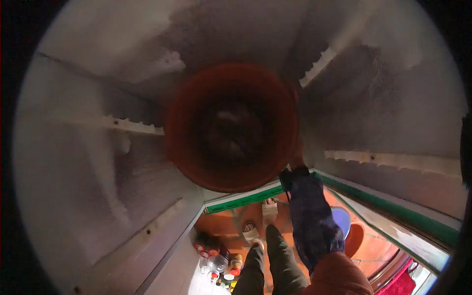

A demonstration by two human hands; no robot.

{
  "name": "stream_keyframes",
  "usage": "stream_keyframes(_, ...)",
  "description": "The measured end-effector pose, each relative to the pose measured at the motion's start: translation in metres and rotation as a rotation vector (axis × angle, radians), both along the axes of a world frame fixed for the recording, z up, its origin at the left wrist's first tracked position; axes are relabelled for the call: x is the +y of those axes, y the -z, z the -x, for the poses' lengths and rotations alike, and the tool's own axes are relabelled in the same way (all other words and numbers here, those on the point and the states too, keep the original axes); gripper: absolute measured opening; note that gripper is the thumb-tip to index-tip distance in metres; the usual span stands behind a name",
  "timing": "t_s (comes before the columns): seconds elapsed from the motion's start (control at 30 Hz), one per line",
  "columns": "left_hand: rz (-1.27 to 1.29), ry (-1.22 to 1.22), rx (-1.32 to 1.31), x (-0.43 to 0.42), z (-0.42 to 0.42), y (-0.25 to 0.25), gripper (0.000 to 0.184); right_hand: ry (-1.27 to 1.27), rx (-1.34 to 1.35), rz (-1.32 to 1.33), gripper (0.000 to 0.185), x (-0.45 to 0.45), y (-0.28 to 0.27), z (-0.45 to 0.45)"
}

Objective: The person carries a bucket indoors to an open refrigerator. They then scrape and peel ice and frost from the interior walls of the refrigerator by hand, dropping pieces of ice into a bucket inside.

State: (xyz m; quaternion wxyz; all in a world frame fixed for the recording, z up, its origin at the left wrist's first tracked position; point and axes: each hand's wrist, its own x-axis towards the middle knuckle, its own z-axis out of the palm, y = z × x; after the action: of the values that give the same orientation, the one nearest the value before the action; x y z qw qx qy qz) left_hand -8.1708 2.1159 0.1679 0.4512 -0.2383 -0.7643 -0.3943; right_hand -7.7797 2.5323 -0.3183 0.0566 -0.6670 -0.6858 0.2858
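Note:
A round red-brown bucket (182, 162) fills the middle of the view, its opening turned toward me. Its inside is dark and blurred, with faint pale patches at the bottom. My right arm, in a dark sleeve, reaches up from the lower right. At the bucket's lower right side is my right hand (298, 156), closed against its wall; the fingers are mostly in shadow and partly behind the bucket. My left hand does not show.
Grey walls with pale ledges (140, 128) surround the bucket, edged by a green-and-white strip (246, 197). Below are my sandalled feet (250, 231) on orange tiles, several jars and bottles (221, 263) at left, a blue basin (340, 219) at right, and red cloth (400, 280).

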Motion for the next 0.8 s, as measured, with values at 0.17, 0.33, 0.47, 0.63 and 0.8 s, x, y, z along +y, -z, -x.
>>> stream_keyframes(0.17,-0.536,0.038,-0.450,0.003,-0.024,-0.002,0.036,0.555,0.859,-0.593,0.037,-0.051,-0.233,-0.002)
stream_keyframes(0.33,-0.956,0.042,-0.850,0.003,-0.052,-0.010,0.036,-0.159,0.419,-0.207,0.028,-0.049,-0.313,0.042)
stream_keyframes(0.47,-1.037,0.059,-0.938,-0.004,-0.057,0.001,0.036,-0.720,0.075,-0.071,0.029,-0.030,-0.232,0.087)
stream_keyframes(0.63,-1.001,0.100,-0.982,-0.017,-0.055,0.020,0.038,-0.826,-0.074,-0.103,0.029,-0.029,-0.193,0.098)
stream_keyframes(0.8,-0.903,0.101,-1.006,-0.022,-0.050,0.043,0.039,-0.347,0.764,-0.186,0.020,0.019,-0.281,0.177)
